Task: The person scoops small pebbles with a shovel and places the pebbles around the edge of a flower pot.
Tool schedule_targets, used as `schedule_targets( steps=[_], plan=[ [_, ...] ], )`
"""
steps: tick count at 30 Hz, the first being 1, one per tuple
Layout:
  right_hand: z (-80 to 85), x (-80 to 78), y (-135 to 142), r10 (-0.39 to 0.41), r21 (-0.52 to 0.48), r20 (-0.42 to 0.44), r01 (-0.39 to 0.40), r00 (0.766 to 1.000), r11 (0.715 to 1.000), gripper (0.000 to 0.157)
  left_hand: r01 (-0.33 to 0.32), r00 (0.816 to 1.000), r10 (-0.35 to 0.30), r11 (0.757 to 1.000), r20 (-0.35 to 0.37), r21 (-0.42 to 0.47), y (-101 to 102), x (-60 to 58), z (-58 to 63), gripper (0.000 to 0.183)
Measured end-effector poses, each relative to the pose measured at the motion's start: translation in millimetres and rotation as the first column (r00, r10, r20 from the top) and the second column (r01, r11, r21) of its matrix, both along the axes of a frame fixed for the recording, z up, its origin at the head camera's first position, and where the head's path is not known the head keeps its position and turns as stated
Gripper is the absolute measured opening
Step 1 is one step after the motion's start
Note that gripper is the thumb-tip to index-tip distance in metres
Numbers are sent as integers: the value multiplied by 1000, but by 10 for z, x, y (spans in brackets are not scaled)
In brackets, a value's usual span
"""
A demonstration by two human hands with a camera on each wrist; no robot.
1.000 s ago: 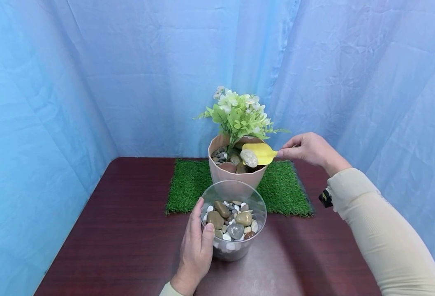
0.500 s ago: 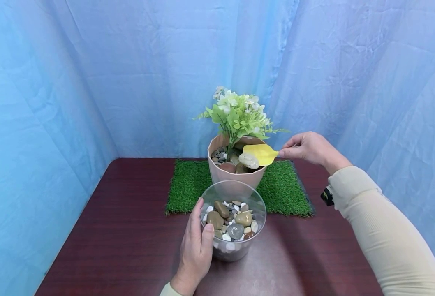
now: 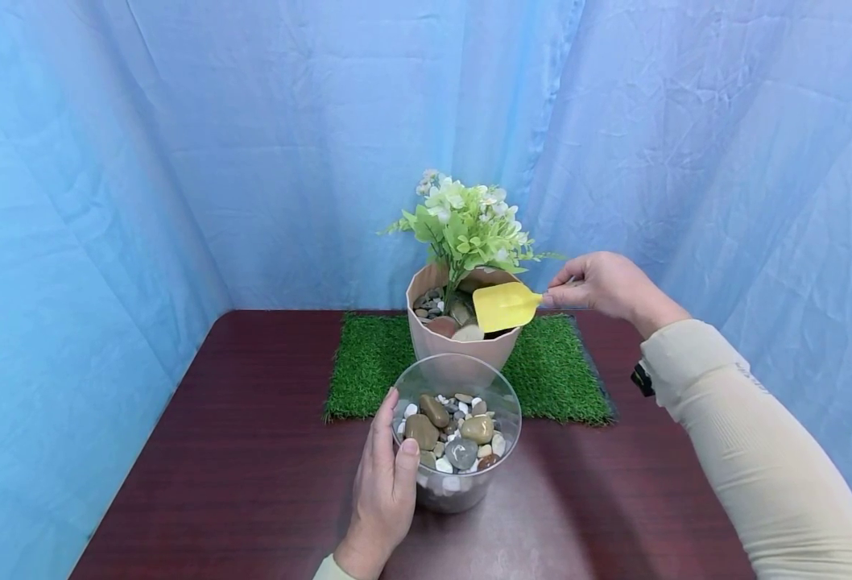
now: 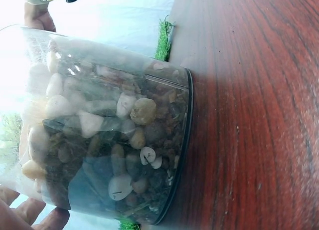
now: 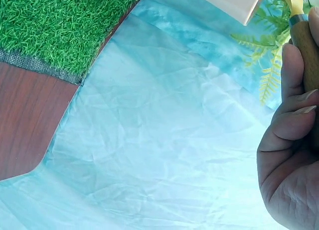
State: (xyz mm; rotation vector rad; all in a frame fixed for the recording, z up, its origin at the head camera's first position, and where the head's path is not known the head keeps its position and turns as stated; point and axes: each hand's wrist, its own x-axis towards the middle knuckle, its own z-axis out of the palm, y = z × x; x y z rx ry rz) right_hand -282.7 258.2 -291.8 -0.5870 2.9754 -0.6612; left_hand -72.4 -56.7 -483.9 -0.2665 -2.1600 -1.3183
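Note:
My right hand (image 3: 603, 286) grips the wooden handle (image 5: 307, 55) of a small yellow shovel (image 3: 504, 307). Its bare blade tilts down over the right side of a pale pink flowerpot (image 3: 462, 350). A whitish stone (image 3: 469, 333) lies inside the pot's front rim, beside a reddish stone (image 3: 442, 325). Leafy artificial flowers (image 3: 469, 229) with white blooms stand in the pot among smaller pebbles. My left hand (image 3: 385, 491) holds the left side of a clear container (image 3: 455, 475), thumb near the rim; its fingers (image 4: 52, 220) lie against the wall. Mixed stones (image 3: 435, 411) partly fill this container.
Under the pot lies a green artificial-grass mat (image 3: 564, 379) on the dark red wooden table (image 3: 252, 451). Light blue curtains (image 3: 310, 145) hang close behind and at both sides. The clear container stands right in front of the pot.
The whitish stone has slid off the shovel's blade into the front of the pot. The blade has tipped down and my right hand has risen slightly. My left hand stays put.

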Motion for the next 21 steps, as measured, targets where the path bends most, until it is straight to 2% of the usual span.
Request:
schedule_targets(
  steps=[9, 21],
  plan=[
    [56, 46, -13, -4, 44, -46, 6, 999, 999, 26, -2, 1000, 2, 1000, 6, 3, 1, 6, 8, 64],
    [32, 97, -21, -20, 28, -44, 21, 999, 999, 26, -5, 1000, 5, 1000, 0, 1, 1, 5, 6, 64]
  ],
)
